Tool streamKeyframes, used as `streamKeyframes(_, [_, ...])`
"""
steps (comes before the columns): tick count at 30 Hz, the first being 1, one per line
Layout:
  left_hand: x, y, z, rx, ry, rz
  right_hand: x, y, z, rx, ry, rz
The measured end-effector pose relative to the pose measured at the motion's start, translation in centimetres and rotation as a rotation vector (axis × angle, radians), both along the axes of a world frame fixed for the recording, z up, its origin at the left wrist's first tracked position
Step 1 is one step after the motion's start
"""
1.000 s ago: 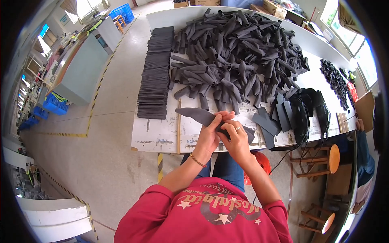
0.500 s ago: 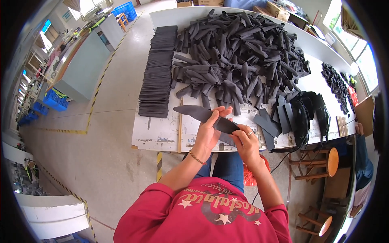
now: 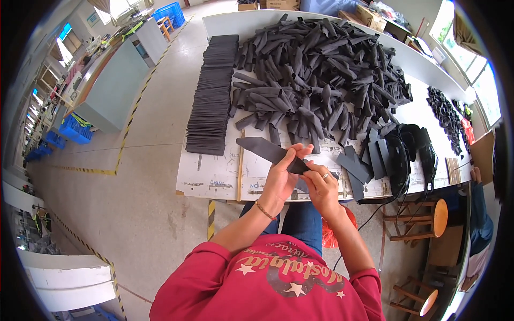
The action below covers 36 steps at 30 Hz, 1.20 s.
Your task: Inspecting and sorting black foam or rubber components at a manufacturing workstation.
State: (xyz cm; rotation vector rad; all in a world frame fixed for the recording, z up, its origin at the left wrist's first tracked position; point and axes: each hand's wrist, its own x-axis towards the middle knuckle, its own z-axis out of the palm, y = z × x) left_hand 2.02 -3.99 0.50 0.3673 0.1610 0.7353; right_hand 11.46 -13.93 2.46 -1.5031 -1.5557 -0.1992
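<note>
Held over the near part of the bench (image 3: 210, 185), between both hands: one long dark grey strip (image 3: 261, 148), apparently of cloth or something similar. Looks light, soft and bendable, yet firm enough to jut out without much droop; probably matte rather than slippery, unlikely to break but easy to crease. Best taken hold of around the middle, with a second light pinch along an edge (not too hard, for fear of wrinkling or skewing the layers). Clasped near mid-length by the left grip (image 3: 282, 176), thumb on top and fingers reaching past the far side; pinched closer to the near-right end by the right grip (image 3: 323, 187), thumb and fingertips drawn together. Runs from a free tip, far and left of the left grip, across the short gap, then on beneath the right grip; partly hidden there, so impossible to tell about any fold or the exact end. Lies nearer than a loose heap (image 3: 321, 75) of similar dark pieces, to the right of a neat stack (image 3: 209, 101), and to the left of some flat dark panels (image 3: 353, 174).
</note>
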Motion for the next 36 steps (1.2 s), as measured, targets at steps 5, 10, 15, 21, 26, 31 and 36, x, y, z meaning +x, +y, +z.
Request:
streamKeyframes(5, [0.1,-0.5,0.1,-0.009,0.037,0.009,-0.2,0.4,0.1,0.009,-0.019,0.003])
streamKeyframes(10, [0.5,-1.3,-1.0,-0.018,0.04,-0.05,-0.5,0.8,0.1,-0.007,0.003,0.035])
streamKeyframes(15, [-0.2,-1.0,-0.6,-0.042,0.103,-0.084,-0.8,0.0,0.1,-0.17,0.159,0.002])
streamKeyframes(21, [-0.3,-0.3,0.9,-0.051,0.175,-0.045,-0.1,-0.6,0.1,-0.219,0.143,0.0])
streamKeyframes(26, [-0.2,0.8,2.2,0.047,0.113,0.256,0.3,-0.7,1.0,-0.144,0.07,0.048])
streamKeyframes(31, [0.3,0.1,1.8,0.02,0.089,0.243,0.5,-0.3,1.2,-0.124,0.067,0.09])
streamKeyframes(36, [0.2,-0.3,1.7,0.027,0.099,0.23,0.6,-0.2,0.7,-0.127,0.091,0.101])
